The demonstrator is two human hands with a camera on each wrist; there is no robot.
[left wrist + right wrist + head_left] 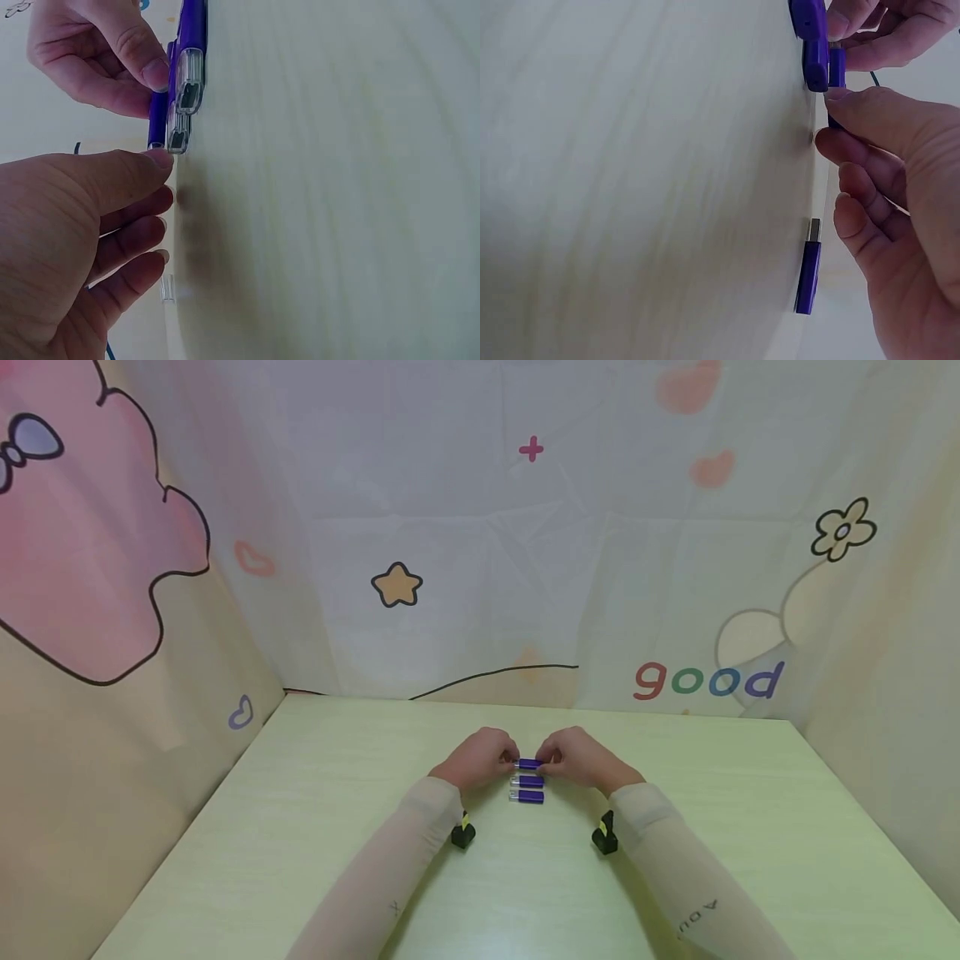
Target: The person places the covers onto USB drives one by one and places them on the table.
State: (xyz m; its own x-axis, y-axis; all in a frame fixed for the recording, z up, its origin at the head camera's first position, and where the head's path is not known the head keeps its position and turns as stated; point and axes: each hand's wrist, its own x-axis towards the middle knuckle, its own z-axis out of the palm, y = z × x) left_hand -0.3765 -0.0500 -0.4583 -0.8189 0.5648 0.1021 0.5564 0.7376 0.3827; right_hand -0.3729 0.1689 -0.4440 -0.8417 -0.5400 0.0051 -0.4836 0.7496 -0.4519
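Note:
Two purple USB flash drives with clear caps, a nearer one [531, 797] and a middle one [531, 782], lie side by side on the table. Just beyond them is the far purple USB flash drive [528, 764], with both hands at its ends. My left hand [483, 756] pinches its left end, where the fingertips cover the tip. On the other end, the thumb and forefinger of my right hand [576, 756] grip the purple body. An uncapped USB flash drive [808, 274] with a bare metal plug lies near the right hand. Beside the left fingers is a loose clear cap [167, 289].
The pale wood-grain table [322, 860] reaches back to a printed cloth backdrop [465, 527]. Cloth also hangs on the left and right sides. Small black devices are strapped at the left wrist [462, 833] and the right wrist [604, 835].

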